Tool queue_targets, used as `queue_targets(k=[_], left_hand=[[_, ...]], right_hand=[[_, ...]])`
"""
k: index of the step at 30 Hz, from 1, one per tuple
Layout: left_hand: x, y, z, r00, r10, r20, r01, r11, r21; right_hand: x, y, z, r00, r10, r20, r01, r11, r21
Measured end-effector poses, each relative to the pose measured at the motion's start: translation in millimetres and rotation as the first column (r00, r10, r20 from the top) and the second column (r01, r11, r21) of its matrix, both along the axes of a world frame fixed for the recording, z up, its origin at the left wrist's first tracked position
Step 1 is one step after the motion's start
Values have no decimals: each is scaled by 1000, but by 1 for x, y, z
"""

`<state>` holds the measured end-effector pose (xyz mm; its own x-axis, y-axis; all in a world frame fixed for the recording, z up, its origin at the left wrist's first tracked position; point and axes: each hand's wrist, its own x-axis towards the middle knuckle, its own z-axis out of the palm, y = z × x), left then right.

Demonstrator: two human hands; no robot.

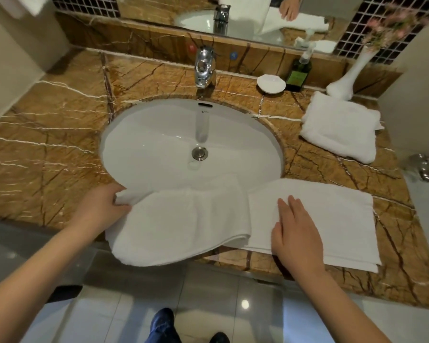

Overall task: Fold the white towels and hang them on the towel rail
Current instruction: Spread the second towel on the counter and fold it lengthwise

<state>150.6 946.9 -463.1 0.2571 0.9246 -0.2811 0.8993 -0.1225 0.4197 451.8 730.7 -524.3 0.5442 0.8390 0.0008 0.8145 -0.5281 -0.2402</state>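
Left hand (102, 206) pinches the left end of the white towel (183, 226), fingers closed on a bunched corner at the near-left rim of the sink (159, 134); right hand (296, 233) lies flat and open, palm down, on the towel's right half, holding nothing. Towel runs along the front edge of the marble worktop (47, 149), left part doubled over and sagging past the edge, right part flat in layers. Second folded towel (339, 126) sits well apart at back right, just beside a white vase (344, 80).
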Motion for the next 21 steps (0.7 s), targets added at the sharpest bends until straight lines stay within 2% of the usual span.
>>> queue_targets(k=[3,6,8,11,14,18,21], left_hand=[[-4,-1,-5,994,101,47,-101,995,0],[-12,-5,-10,969,200,144,-177,971,-163],[-19,-8,-13,950,236,203,-191,957,-218],[-32,-5,-7,936,192,295,-166,980,-111],[-50,10,-1,945,116,306,-143,988,65],[-69,34,-4,982,50,183,-97,962,255],[-81,44,-15,998,55,21,-59,952,301]], right_hand=[[-22,23,13,999,28,-16,-27,997,70],[-57,51,23,969,226,-101,-207,963,172],[-80,65,24,931,325,-167,-301,941,157],[-103,75,16,892,418,-172,-411,908,78],[-118,78,8,889,452,-79,-454,891,-12],[-126,77,3,869,494,8,-493,868,-63],[-129,72,-3,849,523,73,-518,852,-78]])
